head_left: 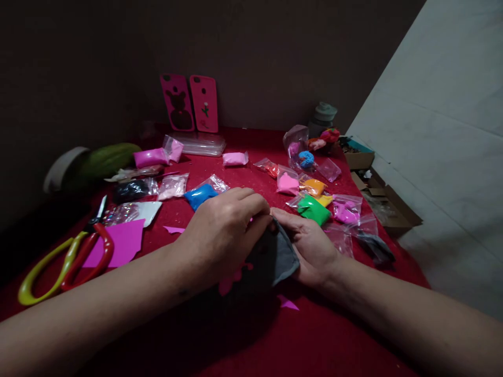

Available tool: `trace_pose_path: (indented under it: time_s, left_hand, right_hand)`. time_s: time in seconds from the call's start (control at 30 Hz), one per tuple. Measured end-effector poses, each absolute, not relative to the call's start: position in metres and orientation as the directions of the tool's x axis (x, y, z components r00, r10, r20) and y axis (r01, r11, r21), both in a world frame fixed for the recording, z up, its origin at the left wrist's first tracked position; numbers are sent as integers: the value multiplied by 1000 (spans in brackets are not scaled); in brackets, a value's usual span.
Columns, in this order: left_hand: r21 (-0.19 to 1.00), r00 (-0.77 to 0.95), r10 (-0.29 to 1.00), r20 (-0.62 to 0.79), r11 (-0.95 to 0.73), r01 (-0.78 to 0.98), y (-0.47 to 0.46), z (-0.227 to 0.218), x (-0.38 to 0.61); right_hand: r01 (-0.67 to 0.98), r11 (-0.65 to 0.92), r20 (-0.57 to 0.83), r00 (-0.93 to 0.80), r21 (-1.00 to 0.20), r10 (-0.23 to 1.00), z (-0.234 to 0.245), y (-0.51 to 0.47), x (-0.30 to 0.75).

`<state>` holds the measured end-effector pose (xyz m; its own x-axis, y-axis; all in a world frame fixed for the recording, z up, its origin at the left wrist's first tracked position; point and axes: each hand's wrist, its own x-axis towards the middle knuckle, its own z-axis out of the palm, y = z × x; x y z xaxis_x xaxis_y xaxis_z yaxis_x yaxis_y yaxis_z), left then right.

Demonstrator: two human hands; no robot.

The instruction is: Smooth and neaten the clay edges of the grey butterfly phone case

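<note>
My left hand (223,233) is curled over the top of a dark grey phone case (277,259), fingertips pressed on its far edge. Pink clay (230,283) shows under that hand at the case's near side. My right hand (310,246) lies palm up beneath the case and supports it from the right, fingers partly wrapped along its edge. Both hands meet over the red table (251,335) near its middle.
Several small bags of coloured clay lie beyond the hands: blue (199,195), green (313,210), pink (288,183), orange (313,186). Two scissors (66,259) and pink paper (118,243) lie at left. Two pink phone cases (190,103) lean on the wall. A cardboard box (387,207) sits at right.
</note>
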<state>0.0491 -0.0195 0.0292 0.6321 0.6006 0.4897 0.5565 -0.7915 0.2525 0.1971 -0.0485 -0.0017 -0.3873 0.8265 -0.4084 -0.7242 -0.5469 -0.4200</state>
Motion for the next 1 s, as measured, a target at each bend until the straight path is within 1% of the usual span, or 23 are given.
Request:
trace_pose_path:
  time_s: [0.07, 0.17, 0.37, 0.43, 0.53, 0.67, 0.8, 1.0]
  left_hand:
    - [235, 637, 586, 501, -800, 552, -19, 30, 50]
    - [210, 641, 567, 517, -810, 547, -19, 32, 51]
    - [234, 668, 553, 498, -827, 511, -21, 38, 50]
    - [230, 700, 528, 481, -847, 480, -20, 38, 49]
    - [177, 750, 454, 482, -888, 424, -18, 36, 47]
    - [134, 775, 405, 485, -910, 392, -16, 35, 46]
    - [119, 793, 399, 460, -913, 390, -14, 35, 46]
    - [81, 838, 365, 405, -928, 365, -12, 39, 46]
  right_hand:
    - [-739, -520, -373, -380, -428, 846, -3, -49, 198]
    - [-739, -518, -359, -386, -431, 850, -4, -49, 199]
    - [-702, -579, -399, -432, -415, 809, -5, -48, 199]
    - [-711, -573, -389, -432, -409, 814, -7, -48, 198]
    - [-723, -574, -397, -432, -385, 810, -7, -48, 197]
    - [-691, -631, -439, -473, -353, 764, -5, -48, 198]
    - [-677, -635, -439, -474, -372, 763, -3, -47, 199]
    - [-654, -632, -388, -501, -415, 773, -6, -47, 199]
